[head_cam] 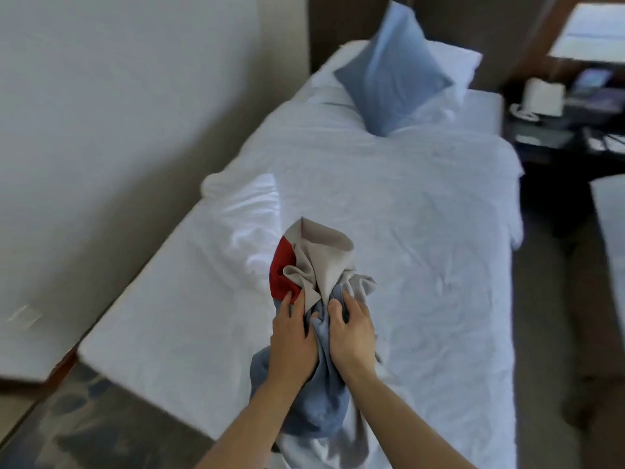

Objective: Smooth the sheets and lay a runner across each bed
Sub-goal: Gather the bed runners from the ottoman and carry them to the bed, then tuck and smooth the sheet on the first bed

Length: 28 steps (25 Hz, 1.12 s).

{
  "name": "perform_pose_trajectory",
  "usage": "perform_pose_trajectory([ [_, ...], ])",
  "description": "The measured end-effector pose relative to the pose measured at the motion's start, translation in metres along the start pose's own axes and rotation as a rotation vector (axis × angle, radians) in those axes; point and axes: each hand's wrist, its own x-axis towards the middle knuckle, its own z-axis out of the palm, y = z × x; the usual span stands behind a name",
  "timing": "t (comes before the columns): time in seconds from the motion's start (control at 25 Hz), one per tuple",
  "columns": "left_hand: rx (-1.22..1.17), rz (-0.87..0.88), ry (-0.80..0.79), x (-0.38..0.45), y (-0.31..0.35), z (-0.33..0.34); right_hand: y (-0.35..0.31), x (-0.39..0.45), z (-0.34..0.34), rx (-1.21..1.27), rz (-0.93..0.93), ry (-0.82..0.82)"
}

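Note:
A single bed with a wrinkled white sheet (389, 198) runs away from me. Over its near end I hold a bunched runner (323, 262), grey-beige on one side with a red patch and blue cloth hanging below. My left hand (292, 340) grips the bundle on its left. My right hand (351, 336) grips it on the right, fingers dug into the folds. Both hands sit close together above the sheet. A blue cushion (392, 72) leans on a white pillow (456, 62) at the head.
A pale wall (118, 96) runs along the bed's left side. A dark nightstand (554, 123) with a phone and a white box stands at the right of the head. The edge of a second bed (608, 225) shows at far right, across a carpeted aisle.

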Motion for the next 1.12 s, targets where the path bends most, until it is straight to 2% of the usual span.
perform_pose_trajectory([
  [0.24, -0.017, 0.174, -0.305, 0.078, 0.03, 0.083, 0.035, 0.077, -0.043, 0.024, 0.147, 0.273],
  [0.4, 0.048, 0.219, -0.417, 0.111, 0.021, 0.138, 0.076, 0.116, -0.049, 0.02, 0.213, 0.366],
  [0.6, 0.115, 0.201, -0.485, 0.138, -0.033, 0.204, 0.149, 0.164, -0.021, -0.075, 0.259, 0.377],
  [0.76, 0.257, 0.207, -0.494, 0.14, -0.109, 0.241, 0.219, 0.178, 0.029, -0.431, 0.289, 0.296],
  [0.88, 0.274, 0.231, -0.492, 0.138, -0.117, 0.243, 0.228, 0.18, 0.033, -0.504, 0.296, 0.27],
  [1.0, 0.248, 0.198, -0.493, 0.144, -0.097, 0.207, 0.197, 0.172, 0.015, -0.568, 0.304, 0.212],
  [1.12, 0.253, 0.18, -0.448, 0.143, -0.073, 0.136, 0.132, 0.156, 0.019, -0.642, 0.125, 0.157],
])
